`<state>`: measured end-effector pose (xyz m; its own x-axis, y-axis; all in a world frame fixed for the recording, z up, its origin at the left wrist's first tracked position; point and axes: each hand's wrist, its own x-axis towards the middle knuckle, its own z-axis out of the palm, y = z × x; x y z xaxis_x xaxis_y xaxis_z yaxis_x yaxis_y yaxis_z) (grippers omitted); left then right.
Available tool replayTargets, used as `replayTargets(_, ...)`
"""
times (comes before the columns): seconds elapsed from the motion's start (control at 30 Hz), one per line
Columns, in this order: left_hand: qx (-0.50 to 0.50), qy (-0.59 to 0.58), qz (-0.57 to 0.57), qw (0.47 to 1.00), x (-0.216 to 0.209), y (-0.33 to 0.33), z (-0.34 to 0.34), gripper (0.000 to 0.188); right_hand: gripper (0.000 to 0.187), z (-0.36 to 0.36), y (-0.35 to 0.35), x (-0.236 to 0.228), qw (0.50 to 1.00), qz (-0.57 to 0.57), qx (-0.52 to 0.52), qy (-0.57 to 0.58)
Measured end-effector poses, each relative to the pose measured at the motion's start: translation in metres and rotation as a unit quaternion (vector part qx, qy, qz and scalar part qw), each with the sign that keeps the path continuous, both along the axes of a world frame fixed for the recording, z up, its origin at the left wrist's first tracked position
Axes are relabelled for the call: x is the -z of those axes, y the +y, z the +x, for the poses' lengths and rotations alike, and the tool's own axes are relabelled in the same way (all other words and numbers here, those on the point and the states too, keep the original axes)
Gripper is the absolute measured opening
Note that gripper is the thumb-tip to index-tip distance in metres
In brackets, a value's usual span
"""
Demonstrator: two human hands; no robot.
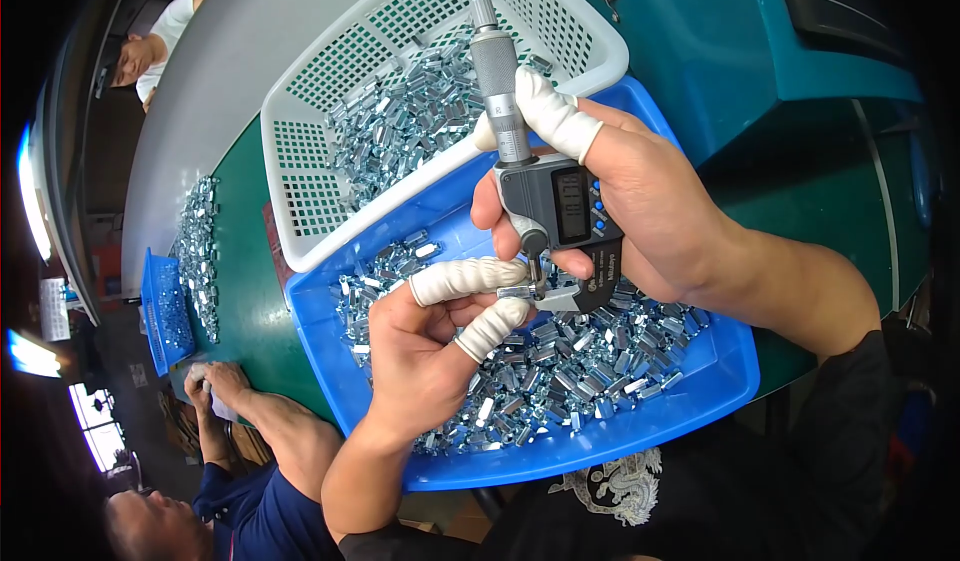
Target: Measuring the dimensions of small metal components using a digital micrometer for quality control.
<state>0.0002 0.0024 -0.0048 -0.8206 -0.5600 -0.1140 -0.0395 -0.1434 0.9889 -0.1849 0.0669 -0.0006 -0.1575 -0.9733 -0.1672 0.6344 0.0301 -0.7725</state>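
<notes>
My right hand [650, 191] is closed around a digital micrometer [540, 196], with a white finger cot on the thumb by its silver thimble. Between the white-cotted thumb and finger of my left hand [430, 346] is a small shiny hex standoff [515, 292]. The standoff sits at the micrometer's jaws; whether both faces touch it I cannot tell. Under both hands stands a blue bin [610, 431] holding many loose metal standoffs [545, 386]. Beyond it, a white perforated basket [290, 111] holds more of the same parts.
A pile of metal parts [200, 256] lies on the green tabletop [240, 201] at left, beside a small blue bin [160, 311]. One co-worker [260, 461] sits at lower left, another person [160, 46] at upper left. A teal housing [720, 51] stands at the right.
</notes>
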Motion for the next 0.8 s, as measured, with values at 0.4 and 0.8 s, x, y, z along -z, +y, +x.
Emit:
replayTargets(0.4, 0.000, -0.008, -0.003, 1.000, 0.0014, -0.0023, -0.0027, 0.026, 0.044, -0.0029, 0.0002, 0.0014, 0.999, 0.008, 0.005, -0.035)
replayTargets(0.8, -0.007, -0.068, -0.087, 0.994, 0.0001, -0.0054, -0.0033, 0.022, 0.043, 0.0011, -0.0016, -0.0059, 0.999, 0.037, 0.015, 0.028)
